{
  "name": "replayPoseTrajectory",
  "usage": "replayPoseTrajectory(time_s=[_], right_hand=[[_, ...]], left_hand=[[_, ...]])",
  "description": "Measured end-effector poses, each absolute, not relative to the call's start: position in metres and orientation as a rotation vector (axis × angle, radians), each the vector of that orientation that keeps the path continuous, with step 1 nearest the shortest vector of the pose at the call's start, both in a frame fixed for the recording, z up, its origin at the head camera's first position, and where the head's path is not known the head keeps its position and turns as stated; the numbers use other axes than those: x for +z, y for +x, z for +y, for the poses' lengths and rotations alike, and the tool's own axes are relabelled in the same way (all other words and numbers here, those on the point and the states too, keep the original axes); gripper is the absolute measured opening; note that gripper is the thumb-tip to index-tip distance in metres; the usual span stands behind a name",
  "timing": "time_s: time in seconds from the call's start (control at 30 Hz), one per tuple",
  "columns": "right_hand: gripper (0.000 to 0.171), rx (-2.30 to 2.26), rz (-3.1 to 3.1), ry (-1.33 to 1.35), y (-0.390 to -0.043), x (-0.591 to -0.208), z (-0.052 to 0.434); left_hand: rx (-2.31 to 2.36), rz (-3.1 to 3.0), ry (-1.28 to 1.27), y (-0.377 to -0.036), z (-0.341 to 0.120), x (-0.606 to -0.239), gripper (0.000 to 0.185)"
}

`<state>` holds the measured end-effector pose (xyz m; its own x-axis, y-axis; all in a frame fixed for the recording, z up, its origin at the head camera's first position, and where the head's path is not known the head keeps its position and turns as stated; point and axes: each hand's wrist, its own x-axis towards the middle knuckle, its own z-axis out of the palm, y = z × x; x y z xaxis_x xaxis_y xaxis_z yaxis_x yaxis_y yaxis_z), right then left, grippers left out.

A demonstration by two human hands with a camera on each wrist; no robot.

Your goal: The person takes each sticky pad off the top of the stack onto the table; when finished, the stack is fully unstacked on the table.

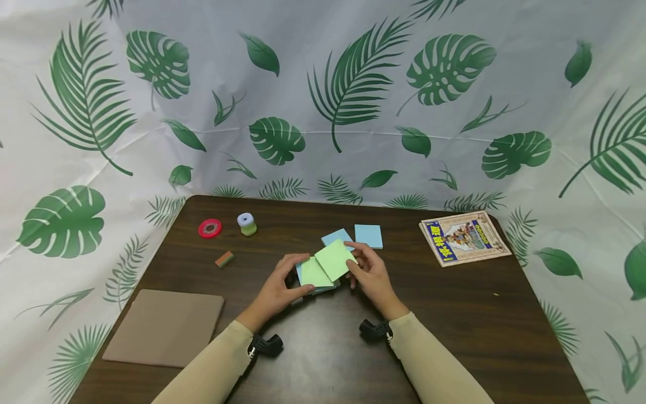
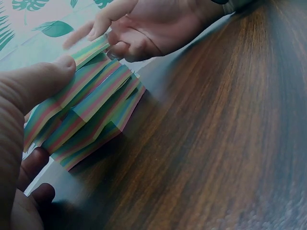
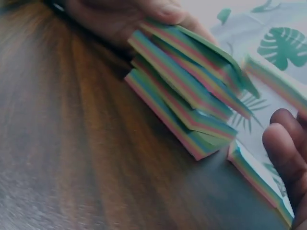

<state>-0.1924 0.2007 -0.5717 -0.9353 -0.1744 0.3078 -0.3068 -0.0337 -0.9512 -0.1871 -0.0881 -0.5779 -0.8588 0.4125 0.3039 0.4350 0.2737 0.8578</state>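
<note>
My left hand (image 1: 277,286) grips a loose, uneven stack of sticky note pads (image 1: 315,274) between thumb and fingers. In the left wrist view the stack's striped edges (image 2: 91,110) show, its lowest pad close to the tabletop. My right hand (image 1: 372,275) pinches one sticky note pad with a light green top (image 1: 335,260), tilted over the stack's right side. In the right wrist view that pad (image 3: 276,81) is apart from the stack (image 3: 182,96). Two blue-topped sticky note pads (image 1: 368,235) (image 1: 337,238) lie just beyond the hands, one partly hidden.
A brown flat board (image 1: 166,327) lies at the left. Farther back are a red ring-shaped roll (image 1: 209,228), a white-and-green cylinder (image 1: 247,224) and a small striped block (image 1: 224,259). Illustrated magazines (image 1: 465,238) lie back right. A leaf-print curtain (image 1: 313,101) hangs behind the table.
</note>
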Motion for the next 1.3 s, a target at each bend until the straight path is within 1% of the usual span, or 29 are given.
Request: replayPoseTrajectory(time_s=[0.17, 0.27, 0.47, 0.6, 0.83, 1.07, 1.3], right_hand=[[0.019, 2.044, -1.99, 0.451, -0.198, -0.573, 0.208], [0.013, 1.926, -1.945, 0.345, -0.202, -0.572, 0.214], [0.016, 1.682, -1.886, 0.087, -0.206, -0.571, 0.236], [0.018, 1.543, -1.901, -0.031, -0.209, -0.575, 0.254], [0.022, 1.228, -2.146, -0.271, -0.209, -0.583, 0.275], [0.031, 0.941, -2.389, -0.333, -0.208, -0.582, 0.279], [0.035, 0.88, -2.502, -0.339, -0.203, -0.583, 0.276]], left_hand=[[-1.664, -2.47, -0.862, -0.188, -0.089, -0.578, 0.069], [-1.66, -2.461, -0.865, -0.188, -0.088, -0.577, 0.069], [-1.673, -2.447, -0.874, -0.187, -0.087, -0.576, 0.069], [-1.669, -2.437, -0.874, -0.186, -0.088, -0.577, 0.069], [-1.631, -2.481, -0.85, -0.183, -0.091, -0.578, 0.069], [-1.635, -2.512, -0.839, -0.185, -0.088, -0.578, 0.069], [-1.629, -2.502, -0.844, -0.182, -0.089, -0.578, 0.069]])
